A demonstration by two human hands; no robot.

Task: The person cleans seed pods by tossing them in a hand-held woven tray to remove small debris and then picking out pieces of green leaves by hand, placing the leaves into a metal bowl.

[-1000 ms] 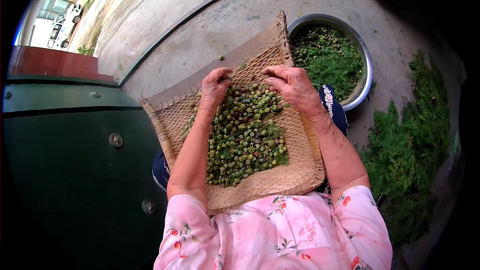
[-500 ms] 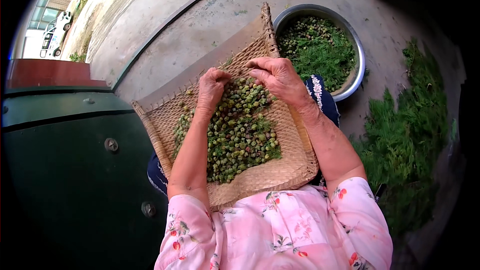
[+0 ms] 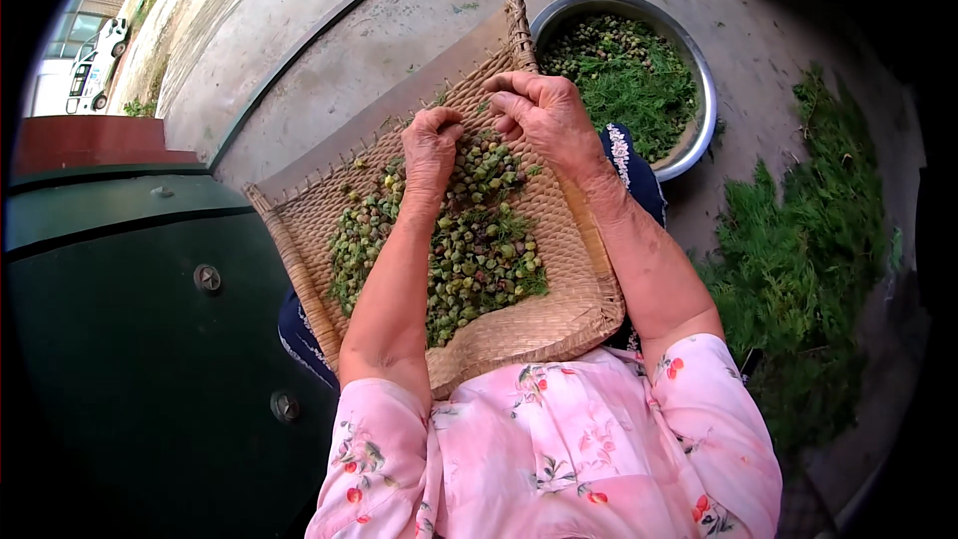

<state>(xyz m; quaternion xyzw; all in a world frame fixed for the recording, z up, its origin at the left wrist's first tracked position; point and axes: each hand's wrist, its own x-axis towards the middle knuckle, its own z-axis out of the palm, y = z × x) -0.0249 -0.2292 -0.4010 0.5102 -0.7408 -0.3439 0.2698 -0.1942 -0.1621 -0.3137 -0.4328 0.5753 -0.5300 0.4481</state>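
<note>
A woven wicker tray rests tilted across my lap, bearing a heap of small round green cones with bits of leafy sprig among them. Over the far part of the heap, my left hand has its fingers curled together in a pinch. To its right, my right hand is bent inward, thumb and forefinger drawn close and the other fingers folded. Whatever either pinch holds is too small or hidden to make out. The two hands are apart, fingertips facing each other.
A metal basin with green sprigs and cones stands beyond my right hand. More feathery green branches lie on the concrete floor at right. A dark green metal door is close on my left; a white vehicle is far off.
The whole view has shifted slightly, so the tray and basin sit higher and further left. My left hand has moved a little right over the heap; my right hand has moved slightly farther out.
</note>
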